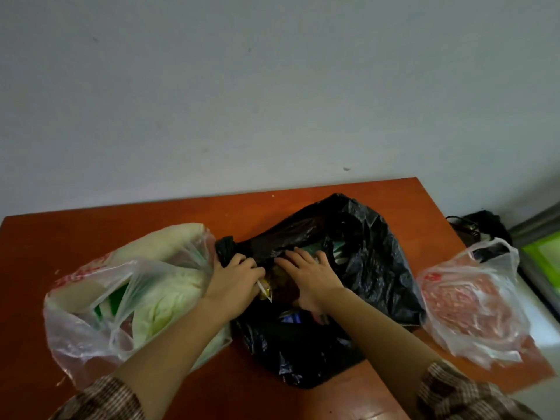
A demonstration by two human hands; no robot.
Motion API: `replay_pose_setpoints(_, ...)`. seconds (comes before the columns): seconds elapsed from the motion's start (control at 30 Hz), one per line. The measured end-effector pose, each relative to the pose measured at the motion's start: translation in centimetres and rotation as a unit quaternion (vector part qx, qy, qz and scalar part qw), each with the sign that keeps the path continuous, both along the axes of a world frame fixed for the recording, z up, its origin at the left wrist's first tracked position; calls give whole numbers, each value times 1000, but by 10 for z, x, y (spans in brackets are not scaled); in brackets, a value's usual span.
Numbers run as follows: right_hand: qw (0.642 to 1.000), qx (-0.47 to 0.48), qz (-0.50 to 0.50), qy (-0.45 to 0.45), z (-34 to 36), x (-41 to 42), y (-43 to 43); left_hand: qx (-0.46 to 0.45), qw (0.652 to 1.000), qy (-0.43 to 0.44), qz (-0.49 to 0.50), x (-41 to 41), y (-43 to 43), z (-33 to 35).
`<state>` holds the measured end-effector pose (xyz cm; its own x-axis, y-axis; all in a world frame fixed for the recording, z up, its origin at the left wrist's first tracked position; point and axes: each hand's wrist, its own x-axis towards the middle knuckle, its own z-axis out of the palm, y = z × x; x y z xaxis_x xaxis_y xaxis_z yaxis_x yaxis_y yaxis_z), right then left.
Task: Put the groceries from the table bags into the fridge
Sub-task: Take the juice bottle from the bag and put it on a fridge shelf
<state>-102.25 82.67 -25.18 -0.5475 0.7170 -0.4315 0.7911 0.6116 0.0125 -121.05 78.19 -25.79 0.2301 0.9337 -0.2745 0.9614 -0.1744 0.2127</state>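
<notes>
Left hand [235, 275] is curling its fingers round the bunched left rim of the black bag [372, 256], knuckles up; the fingertips are sinking into the dark plastic, so it is hard to tell whether they are also pinching the yellowish packet [266, 291] that is poking out just under the hand. Right hand [306, 272] is lying palm down in the bag's mouth, fingers straight and spread, gripping nothing and resting on the things inside. Those things are showing only as a dim jumble: something brown under the palm, a scrap of green by the fingertips, a bit of blue near the wrist, none clear enough to name. The black bag is sitting in the middle of the worktop [91, 231], reaching toward its near edge. A cabbage bag [100, 301] of clear plastic is lying toward the left edge, touching the black bag and holding pale green leaves, with a darker green item half hidden among them. Another clear bag, the red-filled bag [472, 307], is lying at the right edge just beside the black one; its red and white contents are too blurred to identify. Checked sleeves [454, 392] are being cut off by the bottom of the view. Past the far right corner a dark heap [485, 225] is lying, impossible to make out
</notes>
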Motion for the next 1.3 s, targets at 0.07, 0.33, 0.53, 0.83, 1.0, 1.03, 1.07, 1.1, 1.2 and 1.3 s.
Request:
replay_pose_setpoints(0.07,999,16,-6,31,7,8,2,4,999,-41,26,6,0,15)
replay_pose_setpoints(0.33,944,1,-179,276,77,48,5,121,950,-269,101,49,27,123)
replay_pose_setpoints(0.53,848,-35,-307,430,106,80,-7,163,945,-278,53,117,62,168)
replay_pose_setpoints(0.83,768,-93,-340,534,118,110,-20,-11,857,-510,72,121,53,113)
replay_pose_setpoints(1.0,720,-100,-420,544,136,93,-15,-98,749,-643,126,104,36,86)
replay_pose_setpoints(1.03,707,-99,-439,546,136,89,-14,-108,760,-631,113,103,32,83)
replay_pose_setpoints(1.07,686,-96,-458,558,136,85,-12,-110,772,-618,99,102,28,80)
replay_pose_setpoints(1.1,673,-91,-474,561,136,81,-11,-107,784,-604,90,102,26,75)
replay_pose_setpoints(1.2,665,-74,-515,536,136,78,-7,-134,776,-609,94,100,15,60)
replay_pose_setpoints(1.3,649,-83,-544,525,142,75,-11,-228,717,-638,164,98,11,54)
